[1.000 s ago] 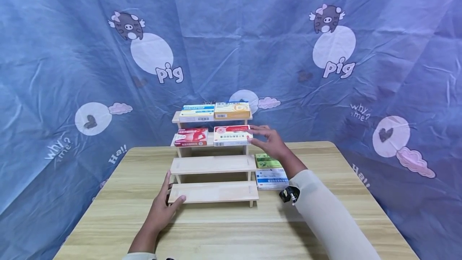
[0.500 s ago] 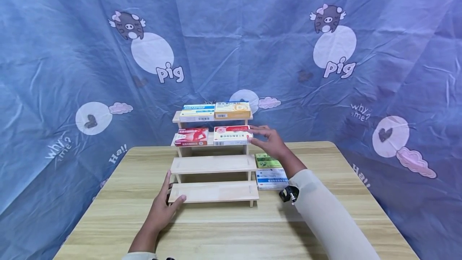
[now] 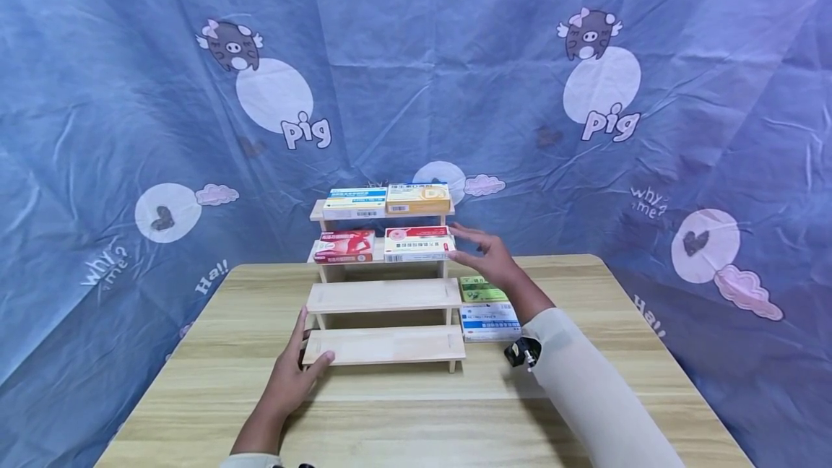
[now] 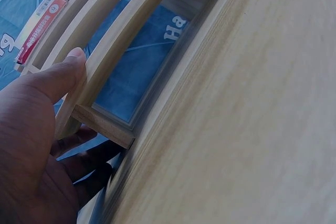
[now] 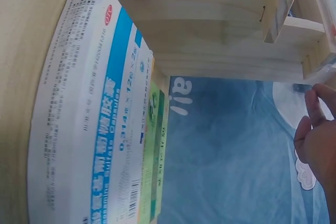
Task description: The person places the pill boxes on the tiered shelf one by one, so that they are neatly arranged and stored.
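Note:
A pale wooden four-step display rack (image 3: 383,344) stands on the table. At the left end of its lowest step, my left hand (image 3: 290,374) grips the board; in the left wrist view the thumb lies over the board and the other fingers reach round behind it. My right hand (image 3: 490,260) is at the right end of a red and white medicine box (image 3: 419,244), thumb and fingers spread and fairly straight; whether they touch it is hard to tell. Left of that box, on the same step, lies a red medicine box (image 3: 344,246).
The top step holds a blue and white medicine box (image 3: 354,203) and a yellow one (image 3: 418,198). Right of the rack, under my right forearm, lie a green box (image 3: 479,289) and blue-and-white boxes (image 5: 113,119). A blue patterned curtain (image 3: 416,92) hangs behind the table (image 3: 383,428).
My right fingers have spread and drawn slightly away from the end of the red and white box, which stays in place. The left hand has not moved.

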{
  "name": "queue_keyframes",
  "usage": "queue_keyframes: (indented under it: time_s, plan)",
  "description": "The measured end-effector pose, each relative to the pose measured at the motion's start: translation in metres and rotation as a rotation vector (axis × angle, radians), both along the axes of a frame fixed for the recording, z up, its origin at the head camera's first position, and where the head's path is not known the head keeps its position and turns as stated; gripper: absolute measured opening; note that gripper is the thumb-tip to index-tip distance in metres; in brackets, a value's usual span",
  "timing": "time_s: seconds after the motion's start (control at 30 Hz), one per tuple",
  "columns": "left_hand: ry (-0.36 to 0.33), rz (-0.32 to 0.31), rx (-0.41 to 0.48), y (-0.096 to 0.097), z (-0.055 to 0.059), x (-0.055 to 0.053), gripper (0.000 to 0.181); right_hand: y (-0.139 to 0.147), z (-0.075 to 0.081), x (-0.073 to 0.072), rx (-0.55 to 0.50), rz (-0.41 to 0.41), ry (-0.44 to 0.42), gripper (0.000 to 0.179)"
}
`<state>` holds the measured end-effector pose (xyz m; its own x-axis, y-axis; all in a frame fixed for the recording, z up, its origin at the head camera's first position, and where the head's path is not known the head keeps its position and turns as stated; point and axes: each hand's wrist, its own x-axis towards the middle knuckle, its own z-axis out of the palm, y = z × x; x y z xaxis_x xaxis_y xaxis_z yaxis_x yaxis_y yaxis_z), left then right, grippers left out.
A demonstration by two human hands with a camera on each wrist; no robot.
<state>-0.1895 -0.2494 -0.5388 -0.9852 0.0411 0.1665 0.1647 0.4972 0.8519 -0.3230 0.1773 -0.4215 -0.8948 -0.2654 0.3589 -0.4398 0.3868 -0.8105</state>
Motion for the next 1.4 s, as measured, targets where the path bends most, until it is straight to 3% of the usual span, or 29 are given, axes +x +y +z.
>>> queue_keyframes:
  time_s: [0.37,0.77,1.4]
  plan:
    - [0.001,-0.003,0.004,-0.001,-0.001,0.0,0.104,0.024,-0.013,0.004,-0.017,-0.015,-0.004,0.059]
    - [0.031,0.014,-0.021,-0.001,-0.004,0.0,0.103,0.046,-0.032,0.011,-0.037,-0.066,-0.073,0.058]
    - [0.018,0.005,-0.006,0.0,-0.002,0.0,0.103,0.08,-0.046,0.037,0.009,-0.126,-0.117,0.057]
